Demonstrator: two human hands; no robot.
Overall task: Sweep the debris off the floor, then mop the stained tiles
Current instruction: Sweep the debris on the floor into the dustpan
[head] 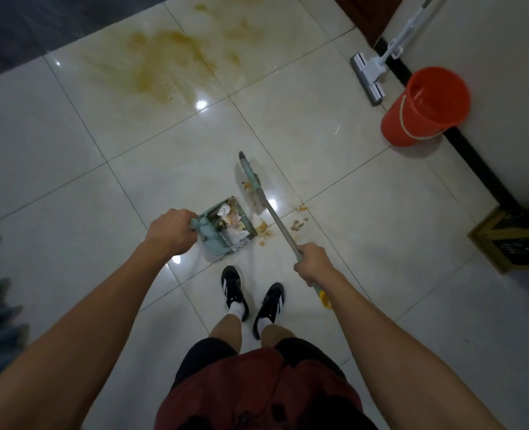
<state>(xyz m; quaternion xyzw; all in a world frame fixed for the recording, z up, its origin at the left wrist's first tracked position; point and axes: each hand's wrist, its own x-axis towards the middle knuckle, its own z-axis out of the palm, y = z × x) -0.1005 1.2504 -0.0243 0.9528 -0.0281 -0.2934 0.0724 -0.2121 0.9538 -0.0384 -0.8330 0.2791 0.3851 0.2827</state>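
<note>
My left hand grips the handle of a pale green dustpan that rests on the white tiles in front of my feet. Crumpled paper and scraps lie inside it. My right hand grips the metal handle of a broom, whose head stands just right of the pan's mouth. Loose yellowish debris lies scattered right of the pan. A wide brownish stain spreads over the tiles farther ahead.
A flat mop leans against the white wall at the upper right, beside an orange bucket. A gold-framed dark bin stands at the right edge. My black shoes stand just behind the dustpan. Dark flooring borders the upper left.
</note>
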